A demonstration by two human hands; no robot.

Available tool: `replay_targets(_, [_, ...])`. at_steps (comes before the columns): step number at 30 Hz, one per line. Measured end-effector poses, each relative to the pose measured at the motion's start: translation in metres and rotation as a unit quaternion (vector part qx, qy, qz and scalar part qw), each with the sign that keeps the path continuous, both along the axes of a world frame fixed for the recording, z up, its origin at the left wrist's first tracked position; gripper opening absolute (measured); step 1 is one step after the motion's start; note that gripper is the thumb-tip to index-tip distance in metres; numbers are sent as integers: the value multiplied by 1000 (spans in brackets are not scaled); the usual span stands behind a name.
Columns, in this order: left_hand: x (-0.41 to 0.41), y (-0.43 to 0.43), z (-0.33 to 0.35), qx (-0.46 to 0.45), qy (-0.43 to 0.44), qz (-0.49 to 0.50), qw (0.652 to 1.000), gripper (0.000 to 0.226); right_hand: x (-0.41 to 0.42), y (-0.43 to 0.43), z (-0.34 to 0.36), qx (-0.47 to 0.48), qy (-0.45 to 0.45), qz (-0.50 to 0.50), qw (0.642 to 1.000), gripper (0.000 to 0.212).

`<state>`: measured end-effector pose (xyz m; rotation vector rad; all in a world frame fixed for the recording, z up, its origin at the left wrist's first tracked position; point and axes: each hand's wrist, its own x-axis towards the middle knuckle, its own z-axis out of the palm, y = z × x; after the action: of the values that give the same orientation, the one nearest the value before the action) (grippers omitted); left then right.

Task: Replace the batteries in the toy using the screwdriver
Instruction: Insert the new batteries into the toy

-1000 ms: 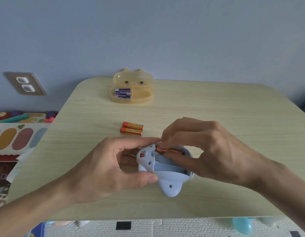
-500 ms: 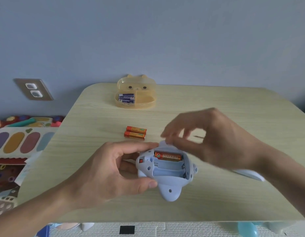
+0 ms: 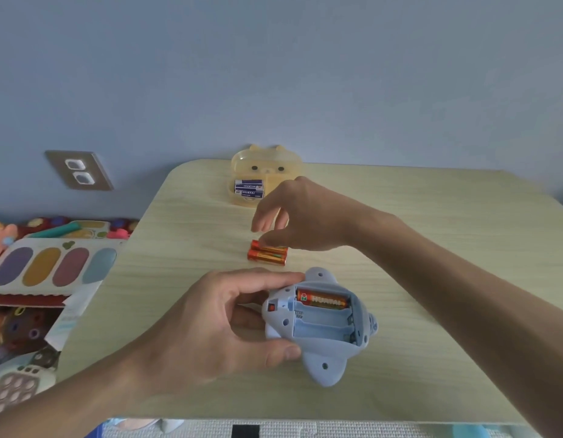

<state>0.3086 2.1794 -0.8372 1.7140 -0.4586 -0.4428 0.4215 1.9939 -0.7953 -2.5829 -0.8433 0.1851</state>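
Toy: the pale blue plastic toy point(image 3: 321, 333) sits underside up near the front middle of the light wood-grain table point(image 3: 447, 248), with its battery bay uncovered.
Battery bay: one orange battery point(image 3: 323, 301) lies in the slot farthest from me.
Left hand: the left hand point(image 3: 210, 327) grips the toy's left side, with the thumb on the near edge and the fingers curled over the far edge.
Right hand: the right hand point(image 3: 296, 216) hangs relaxed, fingers down and spread, holding nothing. It is over the pair of orange batteries point(image 3: 267, 256) lying side by side just beyond the toy. The thumb tip is at the farther battery, but I cannot tell if it touches.
Box: a yellow translucent bear-faced box point(image 3: 267, 161) stands at the table's far edge. Its left compartment holds two blue-and-white batteries point(image 3: 248, 188). The right hand partly hides its right compartment.
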Motion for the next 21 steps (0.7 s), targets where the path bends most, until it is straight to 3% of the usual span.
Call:
replay_targets(16, [1, 0, 0, 13, 3, 9, 1000, 67, -13, -45, -13, -23, -73, -18, 997, 17])
replay_targets(21, [1, 1, -2, 27, 1, 15, 1000, 69, -40, -79, -3, 121, -43, -80, 989, 22])
